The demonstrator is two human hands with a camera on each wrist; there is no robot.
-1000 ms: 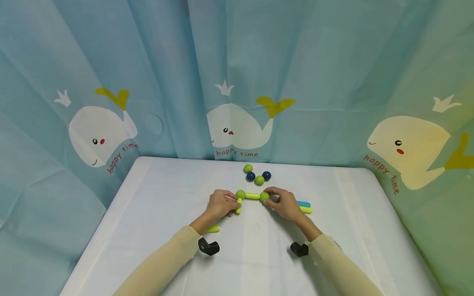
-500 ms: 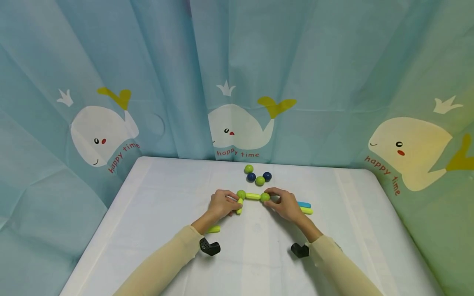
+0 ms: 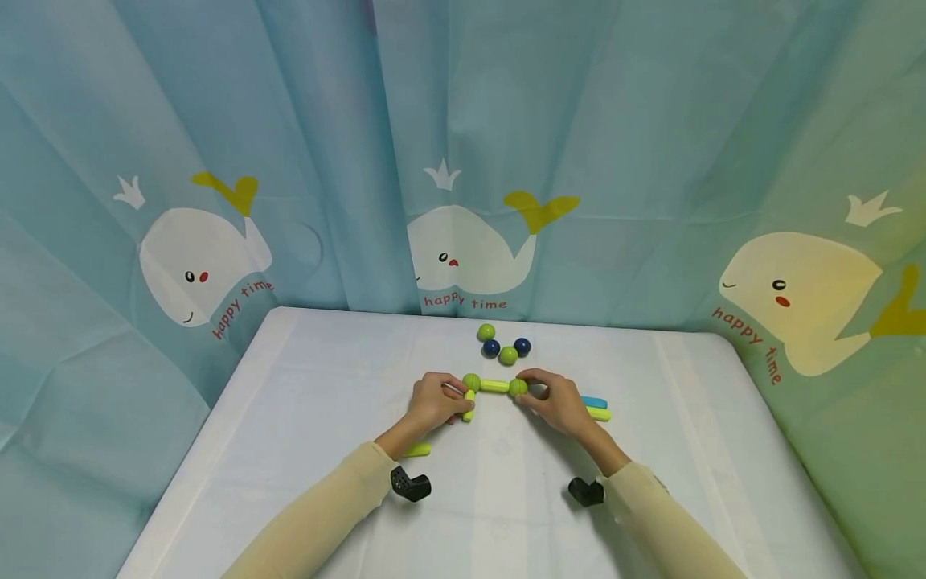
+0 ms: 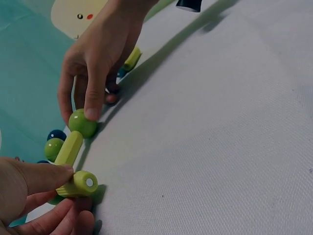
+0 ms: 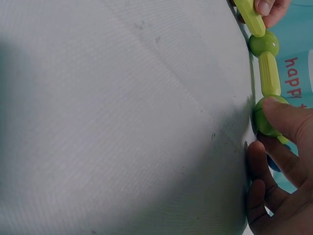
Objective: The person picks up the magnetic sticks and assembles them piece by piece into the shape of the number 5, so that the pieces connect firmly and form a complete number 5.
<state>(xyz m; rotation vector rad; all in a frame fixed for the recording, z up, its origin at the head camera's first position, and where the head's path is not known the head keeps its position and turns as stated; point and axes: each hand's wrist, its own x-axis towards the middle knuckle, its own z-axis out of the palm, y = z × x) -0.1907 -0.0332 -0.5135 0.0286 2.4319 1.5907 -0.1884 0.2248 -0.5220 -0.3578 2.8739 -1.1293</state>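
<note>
Two green balls and two yellow-green magnetic sticks are joined in an L over the white table. My left hand (image 3: 434, 400) pinches the near stick (image 3: 469, 410) between thumb and fingers; its free end shows a round silver magnet (image 4: 89, 182) in the left wrist view. That stick meets the left green ball (image 3: 472, 382). From there a second stick (image 3: 495, 386) runs across to the right green ball (image 3: 518, 388), which my right hand (image 3: 559, 404) grips with thumb and index finger. The other right fingers curl loosely beneath in the right wrist view.
Behind the hands lie two loose green balls (image 3: 509, 355) and two dark blue balls (image 3: 522, 347). A blue stick (image 3: 595, 402) and a yellow-green stick (image 3: 599, 414) lie past my right hand. Another yellow-green stick (image 3: 418, 450) shows beside my left wrist. A whale-print curtain (image 3: 622, 265) hangs behind the table.
</note>
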